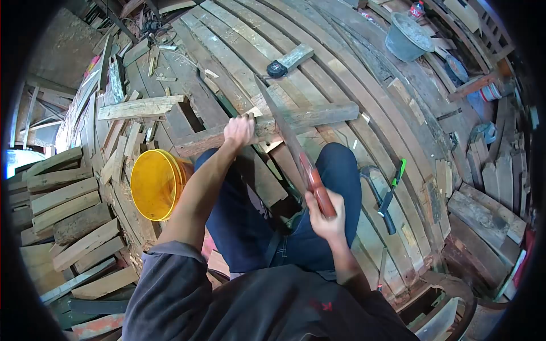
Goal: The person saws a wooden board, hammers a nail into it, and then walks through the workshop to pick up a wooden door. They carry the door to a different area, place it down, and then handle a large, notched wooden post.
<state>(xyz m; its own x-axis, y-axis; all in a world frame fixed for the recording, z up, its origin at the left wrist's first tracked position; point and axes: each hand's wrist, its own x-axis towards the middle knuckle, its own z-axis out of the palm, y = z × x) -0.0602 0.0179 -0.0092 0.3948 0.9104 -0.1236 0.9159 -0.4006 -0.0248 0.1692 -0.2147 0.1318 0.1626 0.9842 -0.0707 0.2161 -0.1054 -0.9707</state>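
My right hand [328, 215] is closed around the reddish-brown handle of a handsaw [286, 133], whose blade points up and away to the left. The blade lies across a long wooden beam [327, 115] in front of my knees. My left hand [240, 130] wraps over that beam, left of the blade, gripping it from above. Pale cut wood shows on the beam's near side, close to the blade. Beneath it, short wood pieces lie between my legs.
A yellow bucket [152, 186] stands by my left leg. Right of my right knee lies a green-handled hammer [392, 186]. Beyond the beam, a dark tape measure [277, 69] sits against a wood block [298, 56]. Stacked offcuts [65, 196] line the left; a grey bucket [405, 42] stands far right.
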